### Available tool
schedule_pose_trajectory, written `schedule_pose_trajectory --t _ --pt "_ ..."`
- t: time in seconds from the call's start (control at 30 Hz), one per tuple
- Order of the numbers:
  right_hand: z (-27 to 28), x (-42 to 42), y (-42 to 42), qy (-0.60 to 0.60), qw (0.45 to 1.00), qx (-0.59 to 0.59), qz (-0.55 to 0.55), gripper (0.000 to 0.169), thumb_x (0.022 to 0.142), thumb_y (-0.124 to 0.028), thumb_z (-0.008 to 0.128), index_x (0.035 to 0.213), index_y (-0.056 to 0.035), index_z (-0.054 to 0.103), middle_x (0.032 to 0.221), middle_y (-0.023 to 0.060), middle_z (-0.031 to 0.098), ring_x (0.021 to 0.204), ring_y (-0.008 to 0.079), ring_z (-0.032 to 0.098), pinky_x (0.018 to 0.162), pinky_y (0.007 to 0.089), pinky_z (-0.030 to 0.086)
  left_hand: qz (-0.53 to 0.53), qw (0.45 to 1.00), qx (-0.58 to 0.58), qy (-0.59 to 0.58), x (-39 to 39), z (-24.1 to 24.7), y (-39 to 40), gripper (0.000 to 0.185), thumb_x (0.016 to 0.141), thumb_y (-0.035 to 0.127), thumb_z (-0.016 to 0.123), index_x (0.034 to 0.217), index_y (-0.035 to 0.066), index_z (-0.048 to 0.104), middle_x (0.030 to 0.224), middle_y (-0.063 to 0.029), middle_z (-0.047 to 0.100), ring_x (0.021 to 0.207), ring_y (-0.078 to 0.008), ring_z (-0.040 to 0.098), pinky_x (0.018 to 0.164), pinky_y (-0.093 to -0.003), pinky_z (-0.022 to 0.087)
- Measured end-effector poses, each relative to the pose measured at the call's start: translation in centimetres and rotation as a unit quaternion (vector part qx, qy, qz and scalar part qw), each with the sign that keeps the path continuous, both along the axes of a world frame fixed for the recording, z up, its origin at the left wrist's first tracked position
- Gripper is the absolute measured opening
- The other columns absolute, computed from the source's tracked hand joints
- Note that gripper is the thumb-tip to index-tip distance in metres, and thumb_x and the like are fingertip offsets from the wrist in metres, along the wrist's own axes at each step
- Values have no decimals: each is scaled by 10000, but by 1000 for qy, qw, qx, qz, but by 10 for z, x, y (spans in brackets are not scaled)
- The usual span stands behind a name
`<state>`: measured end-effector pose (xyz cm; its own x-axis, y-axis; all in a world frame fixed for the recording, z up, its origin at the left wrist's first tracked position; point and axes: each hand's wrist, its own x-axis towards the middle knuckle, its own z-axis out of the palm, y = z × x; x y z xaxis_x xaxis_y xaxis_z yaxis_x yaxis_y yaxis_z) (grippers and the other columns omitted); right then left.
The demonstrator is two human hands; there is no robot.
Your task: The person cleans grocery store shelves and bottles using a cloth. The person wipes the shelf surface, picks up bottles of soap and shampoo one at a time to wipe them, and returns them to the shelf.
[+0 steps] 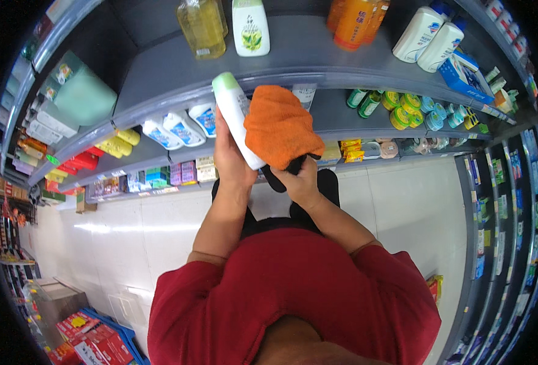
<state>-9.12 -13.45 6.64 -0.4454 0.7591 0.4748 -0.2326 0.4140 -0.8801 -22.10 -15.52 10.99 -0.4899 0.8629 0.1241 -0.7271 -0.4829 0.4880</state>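
My left hand [232, 159] grips a white plastic bottle [238, 121] with a light green cap, tilted with its cap up and to the left. Bunched in my right hand [302, 180] is an orange cloth [280, 125] with a dark part near my fingers. The cloth lies against the bottle's right side, or just in front of it; whether they touch I cannot tell. Beyond my hands, a similar white bottle [251, 29] with a green leaf label stands on the grey shelf [292, 54], beside yellow liquid bottles [201, 32].
Orange bottles [353, 23] and white pump-style or capped bottles [418, 34] stand further right. A lower shelf holds white-and-blue bottles [182, 127] and yellow-green tubs [401, 109]. Shelving [492, 228] lines the right side. Red boxes [100, 346] lie on the floor at lower left.
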Motion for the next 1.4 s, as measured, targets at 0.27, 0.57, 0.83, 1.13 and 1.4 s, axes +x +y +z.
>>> schedule_pose_trajectory --t 0.27,0.57,0.83,1.13,1.4 --pt "12 24 17 115 991 -72 15 373 813 -94 690 1145 -10 542 1108 35 586 1014 141 544 916 301 406 -131 984 19 119 1 8 13 720 707 222 790 1292 20 423 1166 -100 569 1076 -217 558 946 -350 443" --pt "64 71 131 121 955 70 -263 389 816 -130 673 1148 17 535 1080 60 598 981 165 548 894 310 414 -17 962 -9 271 18 55 66 542 694 70 784 1133 49 468 966 -41 583 879 -158 583 814 -304 477" --pt "79 112 301 -147 845 126 -498 458 762 -347 707 1031 3 585 983 219 597 930 403 573 810 442 458 201 880 -53 427 26 96 171 554 758 47 709 1204 -14 386 1038 -106 545 930 -173 549 839 -306 449" --pt "90 103 292 -331 814 111 -464 432 783 -360 677 1030 -18 585 983 219 603 904 401 599 772 467 485 330 790 -120 503 -24 75 289 549 725 107 750 1170 -22 458 1053 -153 583 939 -231 583 849 -338 449" --pt "87 103 295 -322 815 101 -471 444 787 -346 675 1089 -34 582 1019 221 599 934 401 592 793 462 482 275 816 -144 488 -42 65 306 603 744 125 737 1236 -29 423 1059 -160 602 910 -226 602 813 -330 476"
